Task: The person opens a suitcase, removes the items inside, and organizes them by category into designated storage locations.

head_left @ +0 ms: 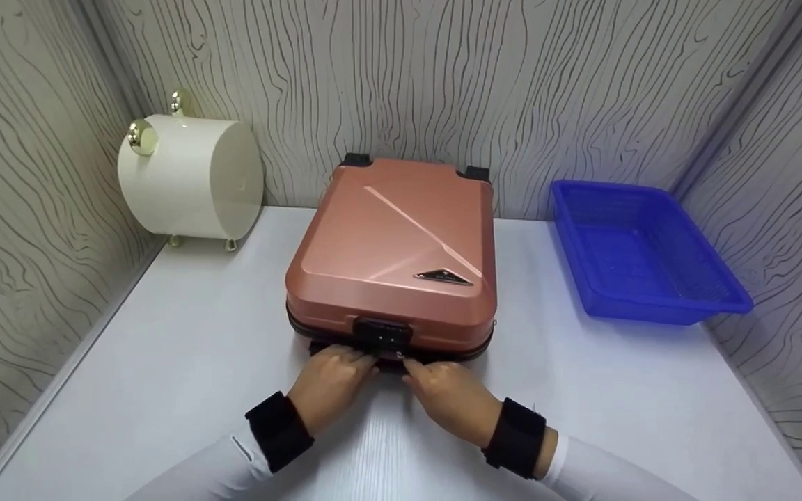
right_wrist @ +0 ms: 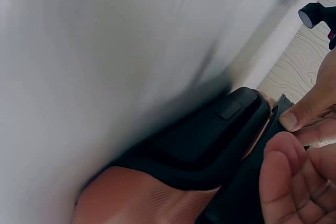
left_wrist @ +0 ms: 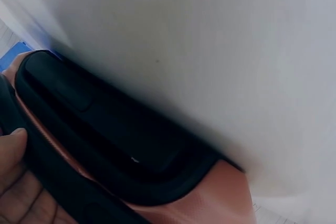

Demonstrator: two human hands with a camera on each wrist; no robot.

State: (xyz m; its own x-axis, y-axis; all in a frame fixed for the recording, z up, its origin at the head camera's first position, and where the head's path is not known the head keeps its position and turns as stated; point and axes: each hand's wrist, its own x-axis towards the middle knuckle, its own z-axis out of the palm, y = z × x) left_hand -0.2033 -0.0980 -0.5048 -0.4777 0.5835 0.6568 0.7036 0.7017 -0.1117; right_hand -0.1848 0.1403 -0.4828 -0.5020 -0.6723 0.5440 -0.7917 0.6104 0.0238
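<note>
A rose-gold hard-shell suitcase lies flat on the table, its front end towards me. A black combination lock sits on that end, above the dark zipper band. My left hand is at the band left of the lock; in the left wrist view its thumb presses the band above curled fingers. My right hand has its fingertips at a small shiny zipper pull and seems to pinch it. The right wrist view shows its fingers bent. Below the band is a black recessed handle.
A cream drum-shaped container with gold knobs and feet stands at the back left. On the right is a blue plastic basket. Wood-grain panels enclose the white table at the back and sides.
</note>
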